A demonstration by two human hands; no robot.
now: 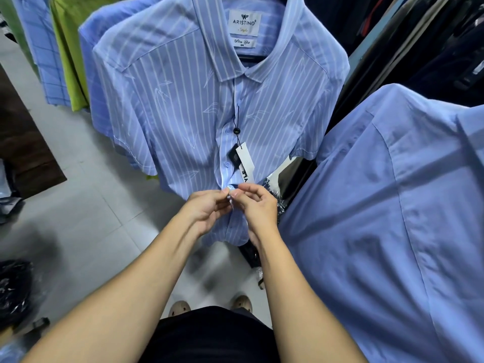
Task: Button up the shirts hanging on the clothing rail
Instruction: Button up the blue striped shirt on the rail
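Hanging at the centre of the view is a light blue striped shirt (183, 106) with white stripes and faint leaf outlines, its front facing the person, who looks down on it from above. Inside the collar a white label (245, 20) reads "ARISTINO Style", with "Slim Fit 40" beneath. The placket (225, 148) runs down the middle, and two small blue buttons (227, 131) on it are fastened. Just beside them a white and black hang tag (245, 163) dangles on a black cord. Both bare forearms reach up from the bottom of the frame and meet low on the placket, below the tag. The left hand (207, 210) pinches the fabric edge between thumb and forefinger, the other fingers curled under. The right hand (258, 205) pinches the opposite edge in the same way, and the fingertips of the two hands almost touch. Whether a button sits between them cannot be told. A plain blue shirt (379, 205) hangs close on the right, a green shirt (68, 61) and a checked blue shirt (44, 48) on the left, and dark garments (432, 35) at upper right. Below are a pale tiled floor (104, 218) and the person's tan shoes (179, 307).
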